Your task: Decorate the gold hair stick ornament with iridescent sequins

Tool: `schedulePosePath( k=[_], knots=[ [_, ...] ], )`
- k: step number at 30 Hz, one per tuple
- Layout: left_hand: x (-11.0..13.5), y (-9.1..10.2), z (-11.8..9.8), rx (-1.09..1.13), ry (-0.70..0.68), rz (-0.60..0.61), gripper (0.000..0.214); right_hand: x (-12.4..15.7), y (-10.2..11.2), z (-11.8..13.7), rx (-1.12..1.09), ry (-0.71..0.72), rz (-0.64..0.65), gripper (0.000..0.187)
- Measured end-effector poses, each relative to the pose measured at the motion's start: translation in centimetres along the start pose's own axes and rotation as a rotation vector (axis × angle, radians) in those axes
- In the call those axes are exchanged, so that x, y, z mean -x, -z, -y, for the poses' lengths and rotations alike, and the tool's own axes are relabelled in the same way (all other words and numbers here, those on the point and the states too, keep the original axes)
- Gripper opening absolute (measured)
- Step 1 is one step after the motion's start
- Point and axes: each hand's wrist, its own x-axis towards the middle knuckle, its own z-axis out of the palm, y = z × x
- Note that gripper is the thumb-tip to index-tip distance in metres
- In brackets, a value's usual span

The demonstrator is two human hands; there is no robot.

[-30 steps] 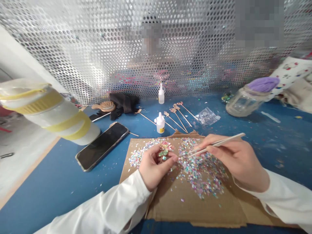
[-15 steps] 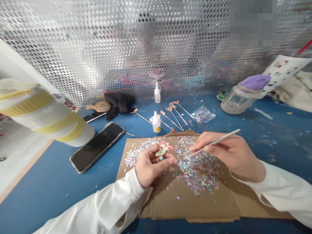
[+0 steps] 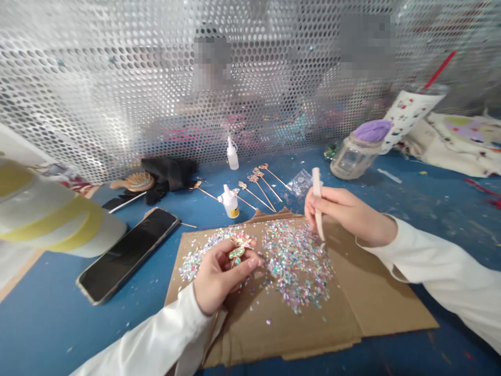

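Note:
My left hand (image 3: 219,274) is closed on a gold hairpin with a coloured flower top (image 3: 239,246), held just above the cardboard sheet (image 3: 352,303). My right hand (image 3: 344,211) grips white tweezers (image 3: 318,203), tips pointing down at the far right edge of a heap of small pastel sequins (image 3: 291,261) spread over the cardboard. A smaller patch of sequins (image 3: 198,256) lies left of my left hand. Both sleeves are white.
On the blue table lie a dark phone (image 3: 125,253), two small glue bottles (image 3: 230,202) (image 3: 232,154), several gold hairpins (image 3: 260,188), a small clear bag (image 3: 299,180), a wooden brush (image 3: 135,183), black cloth (image 3: 166,175) and a purple-lidded jar (image 3: 358,151). A white-and-yellow cup (image 3: 47,214) stands left. People sit behind the perforated screen (image 3: 117,94).
My right hand has lifted away from the hairpin and swung the tweezers upright, tips now down over the sequin heap's far edge. The view has shifted right; my left hand keeps the hairpin.

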Motion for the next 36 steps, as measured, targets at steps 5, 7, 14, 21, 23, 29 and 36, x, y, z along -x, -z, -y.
schedulePosePath(
  k=[5, 7, 14, 21, 23, 29, 36],
  knots=[
    [0.3, -0.5, -0.2, -0.030, 0.005, -0.110, 0.034, -0.2, 1.8, -0.9, 0.492, 0.024, 0.300, 0.026],
    [0.3, -0.5, -0.2, -0.054, 0.021, -0.090, 0.033, -0.1, 1.8, -1.1, 0.603, 0.053, 0.356, 0.021],
    [0.1, 0.1, -0.1, -0.098, 0.002, -0.020, 0.031, 0.6, 1.5, -0.9, 0.722, 0.033, 0.515, 0.031],
    [0.2, 0.3, 0.3, -0.107, -0.017, 0.002, 0.023, 0.3, 2.5, -1.0, 0.724, 0.071, 0.311, 0.027],
    [0.2, 0.3, 0.3, -0.117, -0.019, 0.001, 0.023, 0.1, 2.5, -1.4, 0.710, 0.075, 0.268, 0.025],
    [0.1, 0.3, 0.4, -0.133, -0.034, -0.007, 0.023, -0.4, 2.1, -1.5, 0.531, -0.003, -0.019, 0.023],
    [-0.1, 0.0, 0.0, -0.154, -0.002, 0.015, 0.022, -0.6, 2.2, -0.8, 0.200, 0.005, -0.141, 0.026]
  ],
)
